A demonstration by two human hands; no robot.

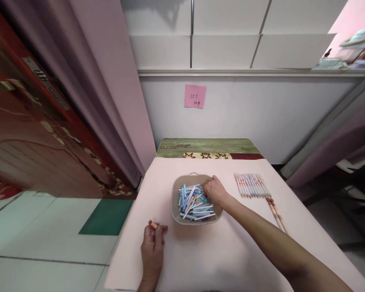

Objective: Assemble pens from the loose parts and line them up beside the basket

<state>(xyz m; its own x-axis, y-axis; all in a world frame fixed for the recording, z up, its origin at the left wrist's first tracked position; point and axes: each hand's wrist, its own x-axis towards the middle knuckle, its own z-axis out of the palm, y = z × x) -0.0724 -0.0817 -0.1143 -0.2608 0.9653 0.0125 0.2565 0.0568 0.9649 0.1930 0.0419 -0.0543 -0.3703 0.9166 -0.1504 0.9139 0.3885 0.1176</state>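
Observation:
A beige plastic basin [175, 211] with a small handle stands on the pale tabletop, holding a jumble of blue and white pen-like sticks [196, 205]. My right hand [214, 190] reaches over the basin's right rim. Its fingers are curled down among the sticks, and their tips and anything in them are hidden. To the left of the basin, my left hand [153, 243] is closed, pinching a short orange-brown piece [152, 224] like a pen cap. A row of pale pens [250, 185] with brownish ends lies side by side beyond my right forearm.
Two more pens [278, 217] lie below the row, partly behind my right forearm. The table [188, 259] has a pale cover and a patterned green far end [173, 147] against the wall. A pink note [195, 96] is stuck there. A red door [48, 134] stands left.

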